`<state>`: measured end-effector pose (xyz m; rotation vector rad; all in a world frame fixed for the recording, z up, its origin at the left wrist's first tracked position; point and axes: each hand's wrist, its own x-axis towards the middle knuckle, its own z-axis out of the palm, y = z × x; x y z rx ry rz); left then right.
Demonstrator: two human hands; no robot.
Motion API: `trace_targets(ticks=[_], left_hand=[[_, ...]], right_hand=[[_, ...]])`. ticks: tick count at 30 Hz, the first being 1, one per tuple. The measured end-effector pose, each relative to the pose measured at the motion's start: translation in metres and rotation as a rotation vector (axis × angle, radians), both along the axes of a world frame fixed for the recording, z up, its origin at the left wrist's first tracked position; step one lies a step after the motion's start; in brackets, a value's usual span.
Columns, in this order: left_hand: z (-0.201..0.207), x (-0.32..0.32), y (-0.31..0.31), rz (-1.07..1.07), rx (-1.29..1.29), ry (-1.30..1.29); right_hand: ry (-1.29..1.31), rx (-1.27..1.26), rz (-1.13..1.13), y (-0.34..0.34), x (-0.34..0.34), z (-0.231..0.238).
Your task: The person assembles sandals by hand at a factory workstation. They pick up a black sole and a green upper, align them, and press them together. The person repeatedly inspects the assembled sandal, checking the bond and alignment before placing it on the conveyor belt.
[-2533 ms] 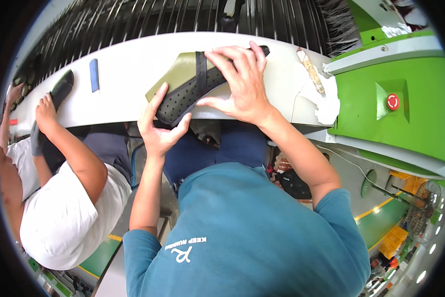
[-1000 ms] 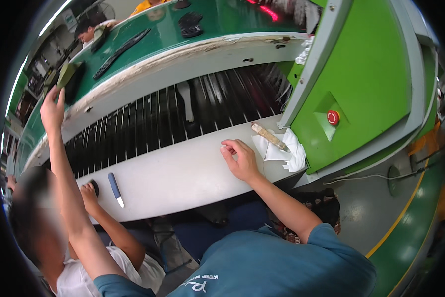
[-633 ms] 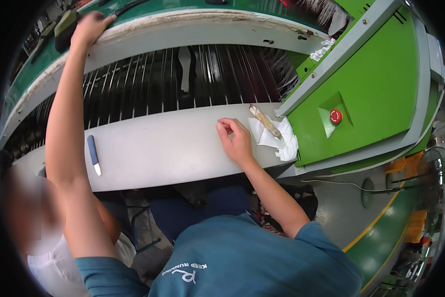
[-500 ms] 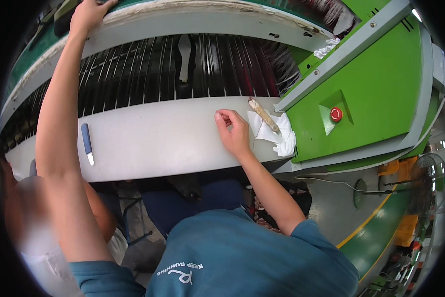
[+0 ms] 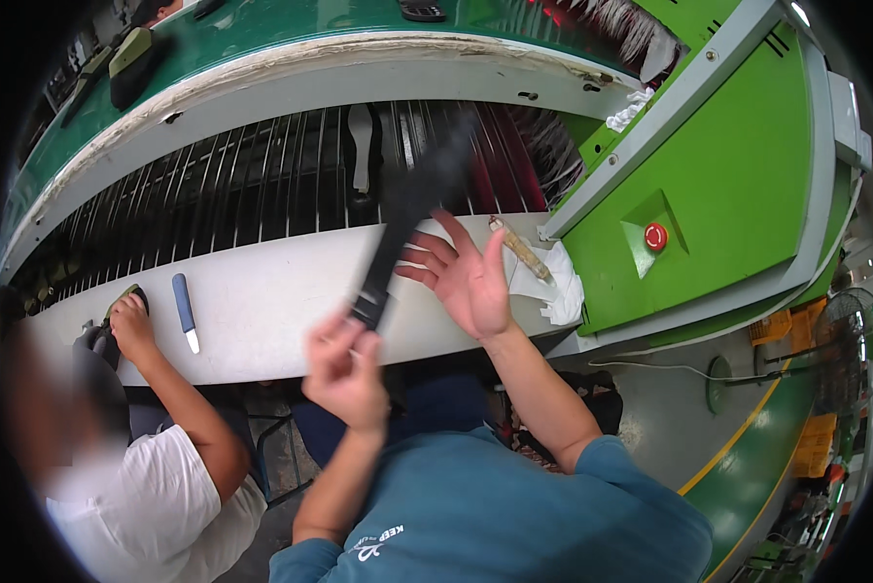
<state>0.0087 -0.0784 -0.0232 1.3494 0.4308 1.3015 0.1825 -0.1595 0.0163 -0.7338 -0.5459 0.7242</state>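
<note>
In my left hand (image 5: pixel 347 374) is a long black shoe sole (image 5: pixel 390 255), tilted up over the pale work ledge (image 5: pixel 261 311). Motion blurs its far end. My right hand (image 5: pixel 477 290) is open with its fingers spread, palm turned toward me. Its fingertips are close to the sole; whether they touch it I cannot tell. Just right of that hand, a tool with a tape-wrapped handle (image 5: pixel 524 255) lies on a crumpled white cloth (image 5: pixel 561 303). A knife with a blue handle (image 5: pixel 183 299) rests on the ledge further left.
Beyond the ledge are metal rollers (image 5: pixel 261 170) carrying a dark sole with a pale middle (image 5: pixel 361 146). Further back runs a green belt (image 5: pixel 291 24) with black pieces on it. A co-worker's hand (image 5: pixel 133 325) is at left. The green machine housing (image 5: pixel 718 185) bears a red button (image 5: pixel 656 236).
My left hand has come back from the far left belt and now holds the black sole in front of me. My right hand has opened and turned. A co-worker's hand now shows at left.
</note>
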Motion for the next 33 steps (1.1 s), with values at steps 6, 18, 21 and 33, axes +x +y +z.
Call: trace_targets(ticks=[6,18,21,33], left_hand=[[-0.002,-0.022,-0.019,-0.446,-0.09,0.214],[0.105,0.03,0.036,-0.451,-0.054,-0.217],[0.102,0.04,0.042,-0.482,-0.156,-0.27],[0.082,0.119,0.029,-0.543,-0.269,0.027]], right_hand=[[-0.121,0.044,0.155,-0.007,-0.022,0.018],[-1.234,-0.545,-0.407,-0.002,-0.064,0.045],[-1.131,-0.478,-0.284,-0.011,-0.055,0.045],[-0.084,-0.202,0.142,-0.053,-0.008,-0.016]])
